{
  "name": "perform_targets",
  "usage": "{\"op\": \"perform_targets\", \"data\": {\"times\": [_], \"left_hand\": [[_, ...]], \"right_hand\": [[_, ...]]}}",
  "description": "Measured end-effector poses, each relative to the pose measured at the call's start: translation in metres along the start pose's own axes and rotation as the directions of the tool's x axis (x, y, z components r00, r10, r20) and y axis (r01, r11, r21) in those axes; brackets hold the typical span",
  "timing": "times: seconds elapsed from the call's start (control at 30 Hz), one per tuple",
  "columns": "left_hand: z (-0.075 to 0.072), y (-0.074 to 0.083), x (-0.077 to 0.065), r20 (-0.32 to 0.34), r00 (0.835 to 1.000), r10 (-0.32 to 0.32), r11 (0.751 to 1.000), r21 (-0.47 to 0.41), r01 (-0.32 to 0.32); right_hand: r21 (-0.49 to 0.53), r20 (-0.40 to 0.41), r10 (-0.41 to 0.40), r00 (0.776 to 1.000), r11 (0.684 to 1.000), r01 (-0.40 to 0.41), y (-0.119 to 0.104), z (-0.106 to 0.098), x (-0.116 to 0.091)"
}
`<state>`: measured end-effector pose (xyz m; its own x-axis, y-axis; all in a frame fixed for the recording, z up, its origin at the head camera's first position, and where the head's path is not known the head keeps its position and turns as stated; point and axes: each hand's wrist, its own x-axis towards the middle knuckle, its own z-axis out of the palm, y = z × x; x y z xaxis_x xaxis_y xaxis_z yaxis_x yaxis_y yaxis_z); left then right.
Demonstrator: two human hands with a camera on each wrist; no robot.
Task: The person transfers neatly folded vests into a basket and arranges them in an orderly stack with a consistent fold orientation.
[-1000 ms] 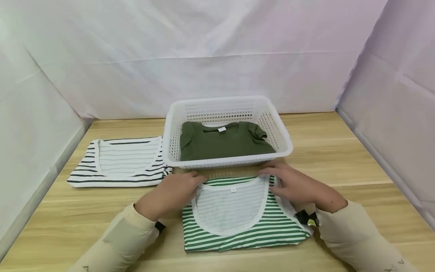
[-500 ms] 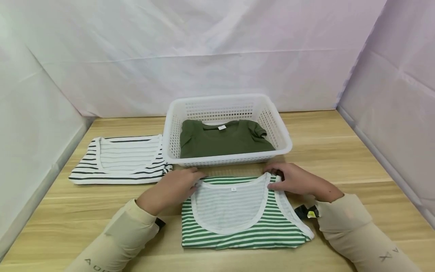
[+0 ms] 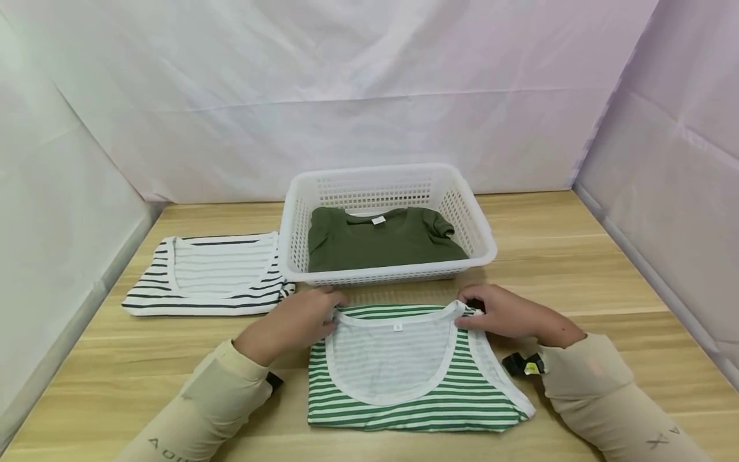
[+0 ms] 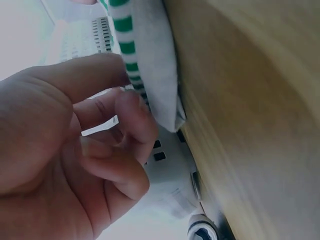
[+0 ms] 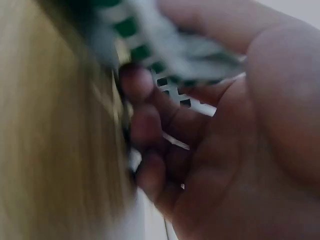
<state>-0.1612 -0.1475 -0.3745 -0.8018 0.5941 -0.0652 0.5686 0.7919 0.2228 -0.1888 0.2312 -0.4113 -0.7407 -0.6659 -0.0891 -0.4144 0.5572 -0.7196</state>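
A green-and-white striped tank top [image 3: 392, 410] lies folded at the front of the table, its white-trimmed neckline facing up. At its upper left corner, my left hand [image 3: 291, 324] pinches the shoulder; in the left wrist view, thumb and curled fingers [image 4: 137, 117] meet the striped cloth. My right hand [image 3: 510, 312] pinches the upper right shoulder strap, which is bunched and slightly raised. In the right wrist view the cloth [image 5: 185, 55] runs between thumb and fingers. Most of the tank top rests on the wood.
Just beyond the tank top stands a white perforated plastic basket [image 3: 489, 247] holding a folded dark green shirt [image 3: 381, 247]. Left of it lies a folded white top with dark stripes [image 3: 202, 305], touching or close to the basket. White sheets [image 3: 369, 77] enclose the wooden table [image 3: 554, 256].
My right hand has gone from resting at the tank top's right strap to pinching and slightly lifting it. My left hand has stayed at the left corner, its fingers closing on the cloth.
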Motion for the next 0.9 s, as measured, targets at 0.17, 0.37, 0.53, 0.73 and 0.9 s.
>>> {"op": "perform_targets", "data": {"times": [0.17,0.37,0.53,0.73,0.9], "left_hand": [[-0.001,-0.005,-0.002,0.018,1.0,0.004,0.998,-0.066,-0.003],[-0.007,-0.009,-0.001,0.019,0.997,0.07,0.982,-0.175,-0.066],[-0.007,-0.01,0.001,0.017,0.99,0.139,0.969,-0.207,-0.133],[-0.01,-0.009,0.0,0.062,0.983,0.172,0.96,-0.234,-0.153],[-0.013,-0.01,-0.002,0.207,0.958,0.197,0.92,-0.377,-0.108]], "right_hand": [[0.191,0.085,0.002,0.996,0.981,-0.018,0.0,0.0,-0.003],[0.261,0.164,0.035,0.986,0.962,-0.077,-0.003,-0.004,-0.007],[0.254,0.201,0.023,0.979,0.964,-0.074,-0.001,-0.004,-0.009],[0.269,0.234,-0.003,0.972,0.961,-0.062,-0.002,-0.005,-0.01],[0.316,0.263,0.028,0.964,0.942,-0.113,-0.002,-0.006,-0.012]]}}
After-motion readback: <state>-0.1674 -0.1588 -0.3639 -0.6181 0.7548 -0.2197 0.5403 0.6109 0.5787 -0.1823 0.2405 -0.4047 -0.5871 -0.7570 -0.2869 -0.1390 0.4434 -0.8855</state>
